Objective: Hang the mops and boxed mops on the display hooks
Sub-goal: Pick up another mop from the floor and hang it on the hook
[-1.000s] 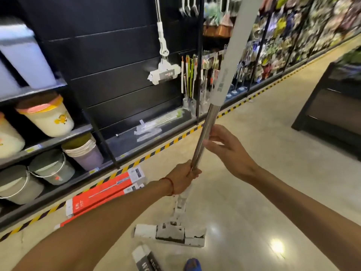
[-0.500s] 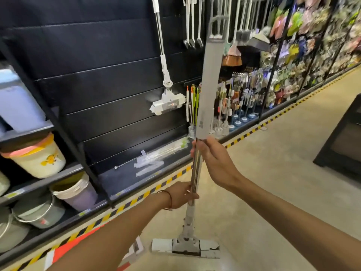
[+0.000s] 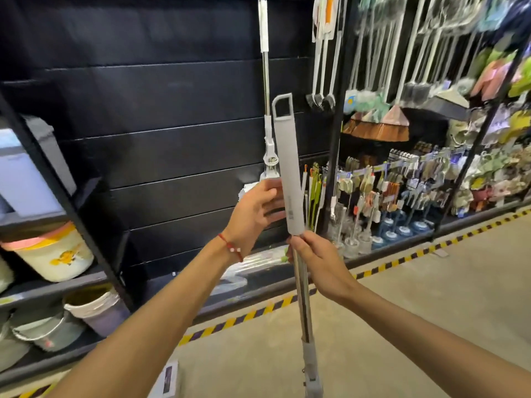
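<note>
I hold a mop [image 3: 288, 165] upright in front of the black slat wall [image 3: 172, 124]; it has a grey handle sleeve with a hanging loop at the top and a steel pole below. My left hand [image 3: 255, 208] grips the lower part of the grey sleeve. My right hand [image 3: 313, 257] is closed around the steel pole just under the sleeve. The mop's head is out of view below. Behind it, a second white mop [image 3: 265, 81] hangs on the wall from a hook at the top edge.
Brooms and dustpans [image 3: 382, 122] hang to the right, with brushes [image 3: 402, 196] on the rail below them. Buckets [image 3: 54, 254] sit on black shelves at left. Bagged items [image 3: 253, 265] lie on the base shelf. A yellow-black floor stripe [image 3: 258, 311] runs along the shelving.
The mop has been lifted higher, so its loop now shows in front of the wall. My left hand went from the steel pole up to the grey sleeve. The view tilted upward.
</note>
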